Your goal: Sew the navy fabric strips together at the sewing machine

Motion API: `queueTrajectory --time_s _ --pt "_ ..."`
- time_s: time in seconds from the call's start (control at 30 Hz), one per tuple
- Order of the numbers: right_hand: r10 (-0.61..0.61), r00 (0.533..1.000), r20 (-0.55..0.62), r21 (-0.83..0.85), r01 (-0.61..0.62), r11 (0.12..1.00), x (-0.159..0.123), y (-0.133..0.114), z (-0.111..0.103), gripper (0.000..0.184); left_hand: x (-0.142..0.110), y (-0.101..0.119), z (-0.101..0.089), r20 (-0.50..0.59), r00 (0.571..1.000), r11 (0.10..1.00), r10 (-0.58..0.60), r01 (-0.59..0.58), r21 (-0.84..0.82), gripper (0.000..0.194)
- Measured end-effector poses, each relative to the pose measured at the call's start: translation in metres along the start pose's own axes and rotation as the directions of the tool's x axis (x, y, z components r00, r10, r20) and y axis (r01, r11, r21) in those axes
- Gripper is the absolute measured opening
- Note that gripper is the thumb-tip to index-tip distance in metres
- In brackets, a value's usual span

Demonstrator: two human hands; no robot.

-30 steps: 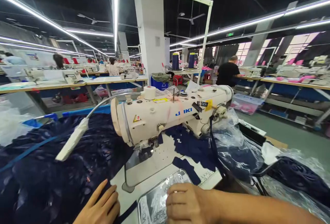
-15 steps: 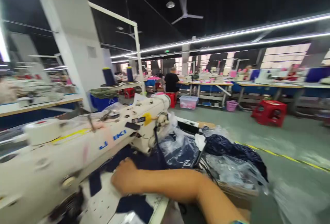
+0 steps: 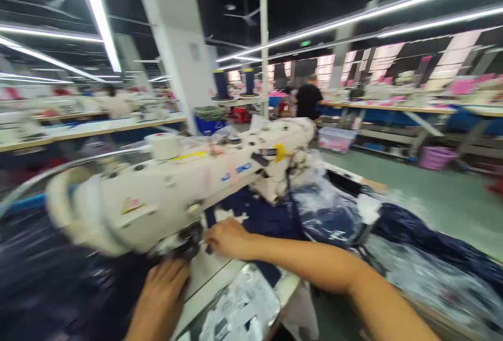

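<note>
A white sewing machine [image 3: 153, 199] with blue lettering lies across the view. My right hand [image 3: 228, 239] is over its bed, fingers curled and pinched on what looks like a small navy fabric piece [image 3: 209, 250], smeared by motion. At the lower left, my left hand [image 3: 167, 283] is beside the dark needle area [image 3: 190, 239], knuckles up. Its fingertips are hidden, so I cannot tell whether it grips anything. Navy cloth [image 3: 259, 212] lies behind my right hand. A metal tray of small parts [image 3: 241, 307] sits in front of the bed.
Dark navy material [image 3: 58, 278] fills the left side. Plastic-wrapped navy pieces [image 3: 330, 215] and a bundled navy garment [image 3: 432, 241] lie to the right. Beyond are a pillar [image 3: 173, 42], thread cones [image 3: 222, 84], a seated person in black [image 3: 308, 101] and a clear bin [image 3: 336, 139].
The view has turned left and down. My right hand has moved toward the needle area from the navy pieces farther back. My left hand has come into view.
</note>
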State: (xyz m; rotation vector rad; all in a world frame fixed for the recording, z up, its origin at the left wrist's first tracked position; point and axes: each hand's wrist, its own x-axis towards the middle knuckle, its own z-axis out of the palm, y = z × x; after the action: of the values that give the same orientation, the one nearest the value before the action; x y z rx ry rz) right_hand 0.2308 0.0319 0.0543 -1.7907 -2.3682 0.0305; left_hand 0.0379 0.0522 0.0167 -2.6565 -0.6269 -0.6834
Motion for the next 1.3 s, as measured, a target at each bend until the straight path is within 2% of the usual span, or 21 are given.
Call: queueTrajectory --time_s 0.07,0.13,0.23,0.33,0.43,0.53,0.77,1.0,1.17,1.3 --pt "-0.073 0.997 -0.03 0.029 0.074 0.997 0.001 -0.001 0.011 0.015 -0.012 0.007 -0.013 0.102 0.987 0.991 -0.128 0.131 -0.03 0.024" --pt "-0.15 0.987 -0.062 0.049 0.153 0.987 -0.001 0.003 0.019 0.013 -0.018 0.014 -0.02 0.116 0.975 0.979 -0.188 0.196 -0.064 0.025" --pt "-0.294 0.939 -0.176 0.095 0.313 0.945 -0.008 0.013 0.026 0.014 -0.027 0.023 -0.026 0.125 0.977 0.972 -0.173 0.189 -0.137 0.029" --pt "-0.396 0.894 -0.208 0.08 0.419 0.904 -0.014 0.016 0.033 0.014 -0.034 0.028 -0.029 0.182 0.968 0.964 -0.17 0.201 -0.172 0.036" --pt "-0.375 0.902 -0.216 0.099 0.402 0.91 -0.012 0.009 0.042 0.007 -0.038 0.03 -0.03 0.25 0.952 0.961 -0.175 0.22 -0.168 0.042" --pt "-0.299 0.929 -0.217 0.163 0.336 0.927 -0.004 -0.003 0.049 0.008 -0.039 0.031 -0.028 0.29 0.947 0.975 -0.135 0.179 -0.132 0.044" --pt "-0.18 0.967 -0.182 0.237 0.221 0.946 0.01 -0.025 0.057 0.013 -0.048 0.03 -0.018 0.26 0.964 0.998 -0.049 0.054 -0.013 0.033" --pt "-0.269 0.937 -0.225 0.231 0.319 0.919 0.007 -0.022 0.056 0.019 -0.047 0.03 -0.011 0.1 0.995 0.995 0.018 -0.028 0.096 0.024" --pt "-0.292 0.931 -0.22 0.189 0.334 0.923 0.008 -0.022 0.057 0.017 -0.045 0.03 -0.01 0.118 0.991 0.99 0.063 -0.077 0.121 0.024" --pt "-0.36 0.91 -0.208 0.039 0.375 0.926 0.006 -0.025 0.057 0.012 -0.048 0.031 -0.009 0.135 0.99 0.996 0.029 -0.039 0.074 0.025"
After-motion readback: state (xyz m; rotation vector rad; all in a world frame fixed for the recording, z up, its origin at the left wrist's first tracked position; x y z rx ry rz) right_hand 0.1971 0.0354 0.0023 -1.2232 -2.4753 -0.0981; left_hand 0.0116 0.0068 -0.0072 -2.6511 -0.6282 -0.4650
